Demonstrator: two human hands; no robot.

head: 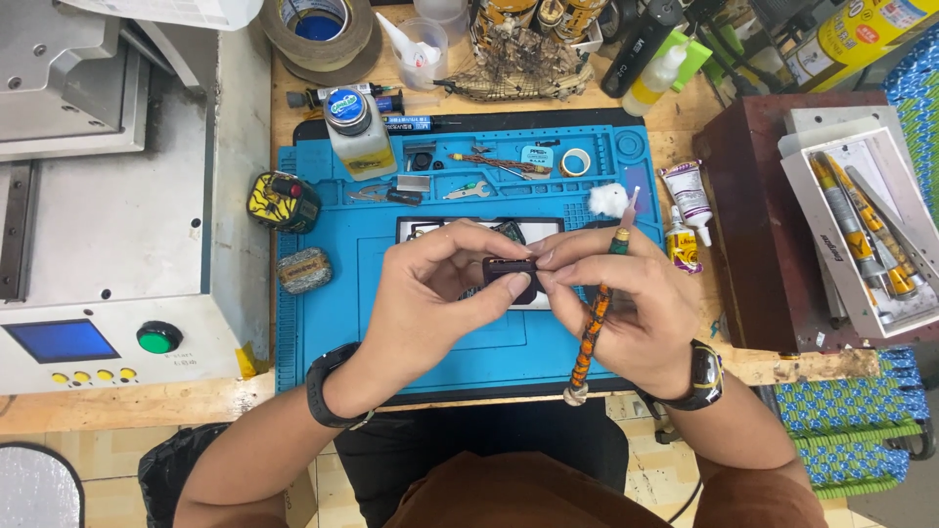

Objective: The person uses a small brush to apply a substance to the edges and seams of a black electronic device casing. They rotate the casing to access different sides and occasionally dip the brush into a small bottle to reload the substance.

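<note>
My left hand and my right hand meet over the blue work mat, both pinching a small dark rectangular part between thumbs and fingers. My right hand also carries a long thin tool with an orange and black wrapped handle, its tip pointing up toward a white cotton tuft. Under my hands lies a dark flat device, mostly hidden. Each wrist wears a black band.
A white bottle, tweezers, small tape roll and parts lie along the mat's top. Glue tubes sit right of it, a grey machine with a green button left, a tool tray far right.
</note>
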